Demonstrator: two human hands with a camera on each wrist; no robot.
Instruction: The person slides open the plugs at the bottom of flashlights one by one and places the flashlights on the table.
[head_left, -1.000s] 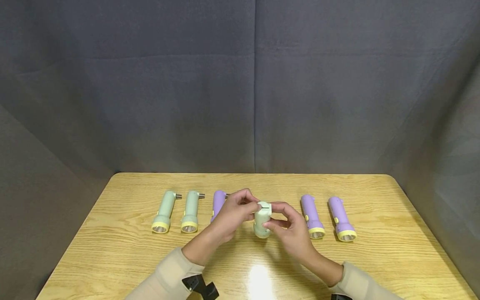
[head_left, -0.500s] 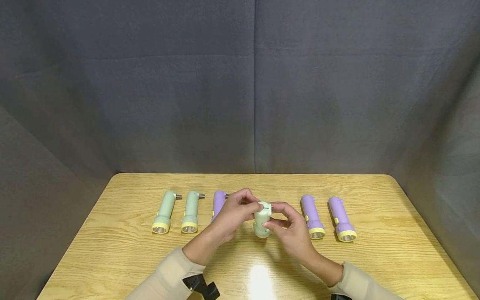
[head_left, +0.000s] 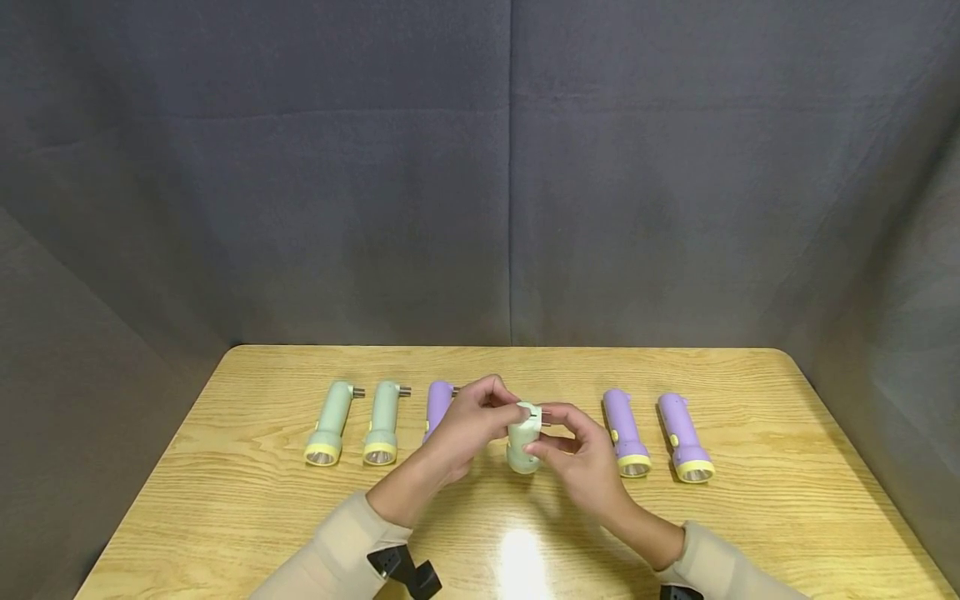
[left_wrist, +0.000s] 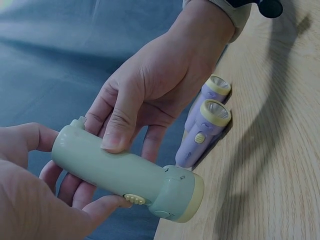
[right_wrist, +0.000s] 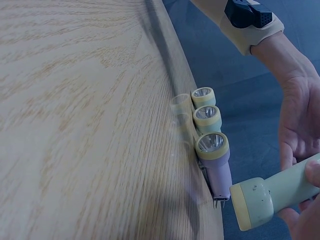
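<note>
Your left hand (head_left: 471, 419) and right hand (head_left: 572, 450) both grip the green torch (head_left: 522, 439), raised just above the table (head_left: 225, 517) mid-row. Keep the body steady while working its rear end. Count, left to right: two green torches lying, one purple, the held green, two purple.

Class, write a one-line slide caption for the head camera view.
Both hands, left hand and right hand, hold a green torch above a wooden table, between rows of green and purple torches.
</note>
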